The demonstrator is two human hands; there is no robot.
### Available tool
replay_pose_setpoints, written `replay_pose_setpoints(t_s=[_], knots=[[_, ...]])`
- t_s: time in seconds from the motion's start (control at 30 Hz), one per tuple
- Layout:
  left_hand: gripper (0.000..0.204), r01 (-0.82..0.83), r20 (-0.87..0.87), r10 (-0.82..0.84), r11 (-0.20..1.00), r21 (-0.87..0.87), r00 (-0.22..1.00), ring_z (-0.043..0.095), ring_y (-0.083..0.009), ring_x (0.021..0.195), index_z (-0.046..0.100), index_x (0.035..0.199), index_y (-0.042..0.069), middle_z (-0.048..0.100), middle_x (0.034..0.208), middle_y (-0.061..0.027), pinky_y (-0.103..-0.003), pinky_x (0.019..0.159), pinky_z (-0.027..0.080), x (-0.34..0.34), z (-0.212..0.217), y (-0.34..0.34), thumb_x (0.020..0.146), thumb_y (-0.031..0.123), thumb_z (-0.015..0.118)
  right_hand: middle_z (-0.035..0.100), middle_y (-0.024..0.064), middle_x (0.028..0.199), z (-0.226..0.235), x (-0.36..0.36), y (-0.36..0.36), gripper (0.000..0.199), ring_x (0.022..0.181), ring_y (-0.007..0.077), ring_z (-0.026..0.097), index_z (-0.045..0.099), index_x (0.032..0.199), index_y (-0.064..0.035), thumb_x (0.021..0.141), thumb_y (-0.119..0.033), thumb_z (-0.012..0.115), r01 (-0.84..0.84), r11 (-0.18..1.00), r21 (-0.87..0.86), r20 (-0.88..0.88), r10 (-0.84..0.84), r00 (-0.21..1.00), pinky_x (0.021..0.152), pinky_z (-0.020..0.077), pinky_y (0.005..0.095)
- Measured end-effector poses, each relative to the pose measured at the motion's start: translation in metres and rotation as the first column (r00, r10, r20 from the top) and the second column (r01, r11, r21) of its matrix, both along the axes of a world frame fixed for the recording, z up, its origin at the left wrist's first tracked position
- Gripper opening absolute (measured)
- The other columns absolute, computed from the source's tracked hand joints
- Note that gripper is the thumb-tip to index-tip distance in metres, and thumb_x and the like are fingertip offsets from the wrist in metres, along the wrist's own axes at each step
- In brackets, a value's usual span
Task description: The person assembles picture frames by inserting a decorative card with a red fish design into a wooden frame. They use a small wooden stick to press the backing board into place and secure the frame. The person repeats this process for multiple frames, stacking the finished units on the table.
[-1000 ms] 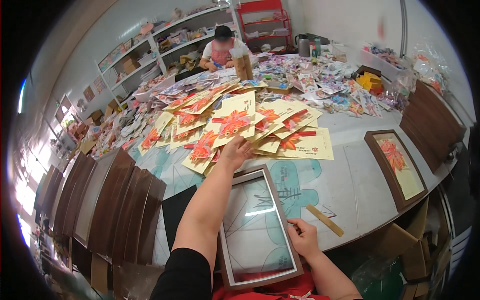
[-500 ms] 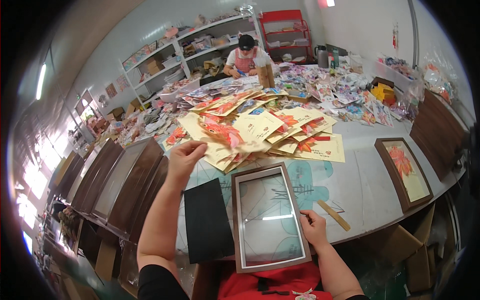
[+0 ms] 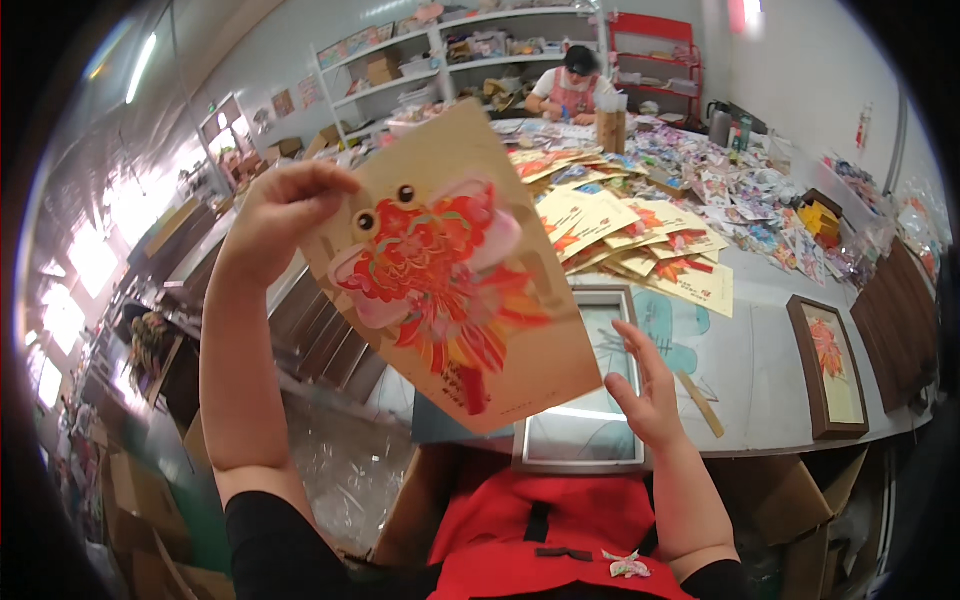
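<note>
My left hand (image 3: pixel 285 215) pinches the upper left edge of a cream card (image 3: pixel 535 345), held up tilted above the table. The card bears a red and pink goldfish picture (image 3: pixel 430 250) with two bulging eyes. Close to the card's lower right corner is my right hand (image 3: pixel 645 395), its fingers apart and nothing in it; I cannot tell whether it touches the card. Beneath the card, a brown frame with a white inner edge (image 3: pixel 580 466) and a glass pane lies on the table, partly hidden. A dark board (image 3: pixel 445 430) shows beside it.
A pile of similar cream cards (image 3: pixel 680 245) lies beyond the frame. To the right are a wooden strip (image 3: pixel 700 403), a framed goldfish picture (image 3: pixel 828 370) and upright brown frames (image 3: pixel 905 320). A co-worker (image 3: pixel 575 90) sits across the cluttered table.
The card in my left hand has risen off the pile and come toward me. My right hand has left the frame's edge and opened. The view has swung left.
</note>
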State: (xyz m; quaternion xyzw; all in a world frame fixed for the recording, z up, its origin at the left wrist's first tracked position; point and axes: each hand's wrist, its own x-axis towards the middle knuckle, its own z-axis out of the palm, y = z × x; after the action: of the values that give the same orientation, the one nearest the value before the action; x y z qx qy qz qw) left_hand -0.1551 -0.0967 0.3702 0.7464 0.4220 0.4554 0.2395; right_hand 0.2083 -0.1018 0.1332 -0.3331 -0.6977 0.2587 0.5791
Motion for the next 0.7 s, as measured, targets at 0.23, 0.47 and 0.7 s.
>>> replay_pose_setpoints(t_s=[0.23, 0.47, 0.7], knots=[[0.021, 0.152, -0.056, -0.171, 0.956, -0.252, 0.984, 0.059, -0.0100, 0.088, 0.065, 0.102, -0.001, 0.065, 0.094, -0.0034, -0.025, 0.082, 0.047, 0.021, -0.046, 0.008, 0.082, 0.000, 0.058, 0.056, 0.0086, 0.119, 0.002, -0.037, -0.039, 0.042, 0.109, 0.0124, 0.052, 0.041, 0.131, 0.0033, 0.093, -0.009, 0.054, -0.602, 0.714, -0.357, -0.323, 0.511, 0.797, 0.093, 0.0419, 0.0289], [0.017, -0.132, -0.080, 0.152, 0.967, 0.216, 0.985, 0.058, -0.0117, 0.087, 0.061, 0.100, -0.001, 0.062, 0.094, -0.0092, -0.027, 0.077, 0.046, 0.080, -0.181, -0.017, 0.082, 0.000, 0.059, 0.058, 0.0069, 0.112, -0.067, -0.023, -0.067, 0.036, 0.097, 0.0103, 0.055, 0.045, 0.127, 0.0035, 0.093, -0.007, 0.052, -0.320, 0.782, -0.535, -0.394, 0.104, 0.913, 0.084, 0.0453, 0.0261], [0.038, -0.240, -0.266, 0.280, 0.955, 0.173, 0.922, 0.052, -0.0289, 0.087, 0.055, 0.093, 0.002, 0.054, 0.091, -0.0098, -0.038, 0.085, 0.040, 0.158, -0.296, -0.100, 0.069, 0.020, 0.077, 0.059, 0.0097, 0.110, -0.081, -0.017, -0.096, 0.038, 0.098, 0.0110, 0.056, 0.043, 0.127, 0.0044, 0.091, -0.005, 0.053, -0.192, 0.812, -0.551, -0.385, -0.043, 0.922, 0.082, 0.0462, 0.0264]])
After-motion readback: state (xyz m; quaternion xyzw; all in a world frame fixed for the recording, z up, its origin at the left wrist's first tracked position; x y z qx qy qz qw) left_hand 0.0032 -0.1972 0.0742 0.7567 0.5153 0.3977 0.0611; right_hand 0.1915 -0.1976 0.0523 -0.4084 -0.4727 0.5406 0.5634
